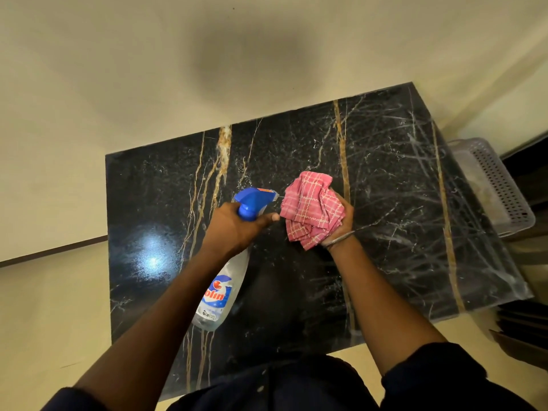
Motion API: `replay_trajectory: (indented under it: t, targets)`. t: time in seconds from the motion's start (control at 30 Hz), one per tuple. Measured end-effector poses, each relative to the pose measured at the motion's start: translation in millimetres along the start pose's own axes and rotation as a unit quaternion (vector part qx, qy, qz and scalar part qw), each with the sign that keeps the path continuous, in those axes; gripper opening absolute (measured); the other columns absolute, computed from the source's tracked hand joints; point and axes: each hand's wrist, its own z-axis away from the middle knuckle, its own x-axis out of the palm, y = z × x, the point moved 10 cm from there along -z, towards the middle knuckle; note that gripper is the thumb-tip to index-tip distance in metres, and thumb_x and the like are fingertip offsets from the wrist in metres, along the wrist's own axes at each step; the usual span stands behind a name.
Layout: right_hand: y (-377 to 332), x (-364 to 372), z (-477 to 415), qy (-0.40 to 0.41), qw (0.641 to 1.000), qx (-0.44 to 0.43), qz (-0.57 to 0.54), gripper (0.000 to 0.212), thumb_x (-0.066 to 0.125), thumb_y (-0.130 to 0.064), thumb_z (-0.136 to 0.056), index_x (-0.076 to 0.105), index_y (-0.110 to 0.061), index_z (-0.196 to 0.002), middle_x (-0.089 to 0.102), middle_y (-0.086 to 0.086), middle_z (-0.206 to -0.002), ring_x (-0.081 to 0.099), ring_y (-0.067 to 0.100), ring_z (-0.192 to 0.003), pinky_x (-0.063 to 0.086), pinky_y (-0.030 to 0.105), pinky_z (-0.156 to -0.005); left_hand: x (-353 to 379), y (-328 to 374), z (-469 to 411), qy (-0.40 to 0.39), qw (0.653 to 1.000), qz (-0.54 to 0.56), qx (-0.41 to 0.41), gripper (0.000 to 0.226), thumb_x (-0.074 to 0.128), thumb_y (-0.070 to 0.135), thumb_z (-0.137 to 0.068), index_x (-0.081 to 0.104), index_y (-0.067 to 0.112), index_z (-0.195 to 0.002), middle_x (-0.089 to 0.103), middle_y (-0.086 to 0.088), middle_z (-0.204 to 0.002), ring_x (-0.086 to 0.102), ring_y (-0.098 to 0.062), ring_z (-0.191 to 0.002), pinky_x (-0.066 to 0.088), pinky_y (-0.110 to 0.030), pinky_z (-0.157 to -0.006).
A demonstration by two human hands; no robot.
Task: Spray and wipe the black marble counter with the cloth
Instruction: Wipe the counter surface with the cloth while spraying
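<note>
Looking down from head height, two bare forearms reach out over a black marble counter [400, 203]. The slab is rectangular and glossy, set against a cream wall [118, 84]. Gold-brown veins run across it away from the person, with fine white veins between them. Whitish streaks cross its right half, and a bright patch of reflected light sits on its left side.

The left hand [234, 229] is wrapped around the neck of a spray bottle [221, 289], just under the blue trigger head, with one finger stretched forward below the nozzle. The bottle's body is clear, with a blue, white and red label, and it slants back toward the person. Its nozzle points at the cloth [308, 209], just beside it.

The right hand [341, 221], turned palm up, holds that cloth bunched in its curled fingers over the middle of the counter. The cloth is pink with a thin cream check. A thin metal bangle [339, 240] circles the right wrist. Beyond the counter's right edge sits a grey perforated plastic basket [498, 185].
</note>
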Motion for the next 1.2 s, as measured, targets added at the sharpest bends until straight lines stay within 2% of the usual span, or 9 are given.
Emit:
replay_trajectory:
  t: [0.13,0.23,0.6,0.73,0.87,0.93,1.07,1.13,1.2]
  targets:
    - [0.6,-0.5,-2.7,0.008,1.000,0.008,-0.014,0.039,0.063,-0.037,-0.083,0.076,-0.011,-0.109,0.070,0.015,-0.116,0.068,0.035,-0.106,0.057,0.051,-0.086,2.2,1.9,-0.8,0.000,1.000,-0.022,0.012,0.036,0.076,0.045,-0.076,0.056,0.016,-0.085,0.058,-0.002,-0.070,0.055,-0.012,-0.061,0.042,-0.018,-0.056]
    - [5.2,-4.3,-6.6,0.007,0.999,0.026,-0.027,0.049,0.041,-0.042,-0.094,0.074,-0.012,-0.113,0.067,0.015,-0.122,0.066,0.035,-0.110,0.049,0.055,-0.096,1.7,5.1,-2.8,0.003,1.000,-0.002,0.020,0.036,0.075,0.042,-0.078,0.058,0.014,-0.093,0.061,-0.004,-0.076,0.057,-0.012,-0.065,0.044,-0.017,-0.061]
    - [6.7,8.6,-4.8,0.025,0.999,0.037,-0.026,0.047,0.047,-0.042,-0.084,0.079,-0.011,-0.101,0.072,0.015,-0.114,0.071,0.033,-0.100,0.059,0.050,-0.082,-1.1,2.7,-10.3,0.023,1.000,0.009,0.009,0.045,0.076,0.045,-0.075,0.062,0.009,-0.099,0.067,-0.012,-0.082,0.062,-0.020,-0.070,0.044,-0.017,-0.061]
    - [1.6,17.6,-7.9,0.048,0.998,0.027,-0.022,0.045,0.048,-0.040,-0.084,0.080,-0.011,-0.096,0.073,0.014,-0.109,0.070,0.032,-0.100,0.049,0.050,-0.090,-4.5,-1.8,-15.9,0.015,1.000,0.026,0.004,0.035,0.074,0.042,-0.079,0.059,0.015,-0.093,0.060,-0.001,-0.072,0.056,-0.009,-0.062,0.041,-0.016,-0.057]
    - [-23.7,16.3,-27.4,0.109,0.988,-0.075,0.085,0.041,0.054,-0.035,-0.093,0.067,-0.007,-0.119,0.069,0.010,-0.109,0.062,0.027,-0.108,0.046,0.047,-0.103,-8.0,-2.1,-19.1,0.017,0.999,0.034,0.014,0.029,0.072,0.040,-0.082,0.057,0.017,-0.091,0.057,0.004,-0.067,0.055,-0.007,-0.060,0.041,-0.017,-0.058]
    - [-51.6,32.1,-27.0,0.110,0.911,-0.200,0.344,0.039,0.056,-0.032,-0.095,0.063,-0.011,-0.127,0.069,0.002,-0.112,0.064,0.016,-0.107,0.051,0.035,-0.099,-7.9,-3.1,-20.5,0.015,0.999,0.038,0.015,0.029,0.071,0.040,-0.082,0.057,0.017,-0.093,0.057,0.005,-0.069,0.055,-0.006,-0.061,0.041,-0.016,-0.059]
    - [-31.0,74.6,-32.3,0.014,0.487,-0.277,0.828,0.043,0.048,-0.035,-0.097,0.054,-0.024,-0.139,0.049,0.005,-0.148,0.039,0.022,-0.140,0.027,0.046,-0.118,-5.0,-6.3,-24.6,0.012,0.999,0.037,0.007,0.029,0.071,0.041,-0.082,0.057,0.018,-0.093,0.058,0.004,-0.068,0.056,-0.006,-0.060,0.041,-0.016,-0.057]
    - [-16.6,67.5,-41.9,0.010,0.393,-0.246,0.886,0.048,0.045,-0.038,-0.097,0.049,-0.025,-0.143,0.040,0.004,-0.154,0.027,0.024,-0.146,0.015,0.050,-0.120,-4.3,-7.1,-26.9,0.013,0.999,0.042,0.006,0.033,0.071,0.041,-0.082,0.058,0.017,-0.099,0.059,0.004,-0.070,0.056,-0.006,-0.062,0.040,-0.016,-0.058]
    - [-6.4,60.7,-49.8,0.009,0.351,-0.211,0.912,0.054,0.043,-0.041,-0.098,0.039,-0.025,-0.149,0.030,0.004,-0.160,0.017,0.026,-0.150,0.007,0.052,-0.121,-5.2,-7.9,-29.4,0.018,0.999,0.049,0.003,0.035,0.071,0.041,-0.081,0.059,0.016,-0.103,0.060,0.004,-0.072,0.057,-0.005,-0.063,0.040,-0.016,-0.058]
